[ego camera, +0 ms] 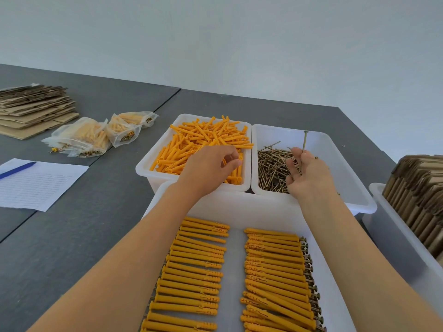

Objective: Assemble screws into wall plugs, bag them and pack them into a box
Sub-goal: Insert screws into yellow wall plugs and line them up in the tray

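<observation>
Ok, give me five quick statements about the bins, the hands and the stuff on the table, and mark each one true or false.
1. The right hand holds a screw over the bin of screws. True.
2. The left hand is in the bin of orange wall plugs. True.
3. The near tray holds only loose screws. False: it holds two rows of assembled plugs, with screw heads showing at their ends.
4. The filled bags lie to the right of the screw bin. False: they lie to the left, beside the stack of flat cardboard.
5. A blue pen lies on the lined paper. True.
</observation>
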